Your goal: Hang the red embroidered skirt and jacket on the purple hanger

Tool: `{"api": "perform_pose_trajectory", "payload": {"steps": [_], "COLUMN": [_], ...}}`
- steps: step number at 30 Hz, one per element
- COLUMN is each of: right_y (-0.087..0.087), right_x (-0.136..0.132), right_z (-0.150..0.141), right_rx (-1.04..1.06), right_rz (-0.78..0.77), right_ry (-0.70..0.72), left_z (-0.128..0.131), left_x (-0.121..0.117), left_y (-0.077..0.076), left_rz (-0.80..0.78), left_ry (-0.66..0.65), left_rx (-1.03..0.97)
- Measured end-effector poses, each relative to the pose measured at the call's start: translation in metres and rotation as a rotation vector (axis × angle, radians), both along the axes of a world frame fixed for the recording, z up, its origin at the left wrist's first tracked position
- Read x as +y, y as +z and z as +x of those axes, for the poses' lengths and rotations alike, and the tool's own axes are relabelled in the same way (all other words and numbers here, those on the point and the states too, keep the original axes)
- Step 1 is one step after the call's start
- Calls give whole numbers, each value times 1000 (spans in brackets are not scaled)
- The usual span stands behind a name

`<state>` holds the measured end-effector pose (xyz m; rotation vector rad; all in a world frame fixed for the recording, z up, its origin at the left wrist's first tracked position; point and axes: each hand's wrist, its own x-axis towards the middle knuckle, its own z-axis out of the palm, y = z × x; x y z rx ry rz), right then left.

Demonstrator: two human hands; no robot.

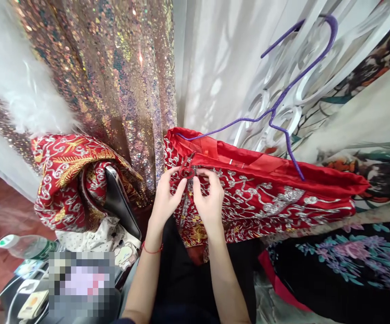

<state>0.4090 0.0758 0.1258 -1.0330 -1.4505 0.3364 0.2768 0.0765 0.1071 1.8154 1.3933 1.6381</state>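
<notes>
A red skirt-like garment (258, 189) with silver and gold embroidery hangs from a purple hanger (274, 108), its red satin lining showing at the top edge. Near the left end of that edge, a thin red cord (188, 172) is looped at the opening. My left hand (169, 195) pinches one side of the cord between thumb and fingers. On the other side, my right hand (209, 194) has its thumb and fingers closed on the same cord. The fingertips hide part of the loops, so I cannot tell whether they are knotted.
Another red embroidered garment (69, 180) lies folded over a dark chair back (122, 202) at left. Below it are a plastic bottle (29, 246) and white cables (11, 292). A sequined curtain (114, 67) hangs behind; floral black fabric (346, 261) lies at right.
</notes>
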Motion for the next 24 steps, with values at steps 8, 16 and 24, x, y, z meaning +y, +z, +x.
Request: {"api": "perform_pose_trajectory", "payload": {"steps": [8, 16, 24], "right_y": [12, 53, 61], "right_x": [11, 7, -8], "right_z": [6, 24, 15], "right_rx": [-142, -287, -90], "right_rz": [-99, -19, -143], "right_ry": [138, 210, 206], "left_z": [4, -2, 9], "left_x": [12, 21, 16], "left_y": [22, 56, 63], "left_rz": [42, 171, 378], "left_ry": [-95, -95, 6], "left_rx": [57, 383, 339]}}
